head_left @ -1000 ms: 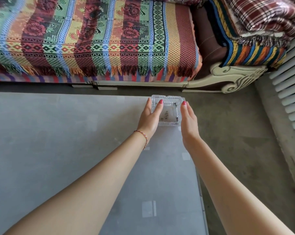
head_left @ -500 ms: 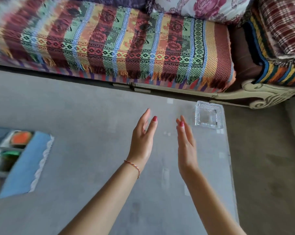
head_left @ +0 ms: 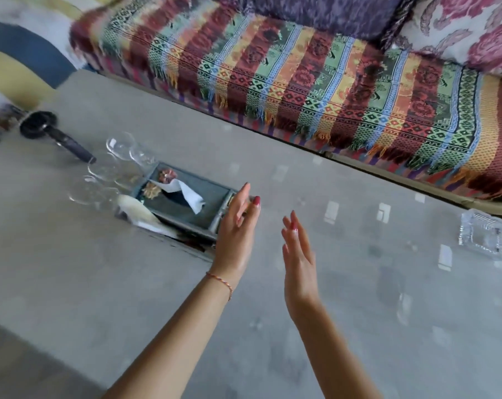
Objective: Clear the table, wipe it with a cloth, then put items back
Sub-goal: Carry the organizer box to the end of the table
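A clear glass ashtray (head_left: 486, 239) sits at the far right corner of the grey table (head_left: 359, 298). A blue-grey tissue box (head_left: 186, 201) with a white tissue sticking out lies at the middle left, beside several clear glasses (head_left: 120, 162). My left hand (head_left: 237, 226) hovers with straight fingers just at the tissue box's right end; contact cannot be told. My right hand (head_left: 297, 254) is held open above the bare table, holding nothing. Both hands are empty.
A dark round-headed tool (head_left: 51, 133) lies at the table's far left. A sofa with a striped woven throw (head_left: 301, 76) runs along the table's far edge, with cushions (head_left: 460, 30) on it. A rug (head_left: 22, 53) shows at upper left.
My hands let go of the ashtray and drew away to the left. The view swung left, bringing the tissue box and glasses into sight; the ashtray now sits far right.
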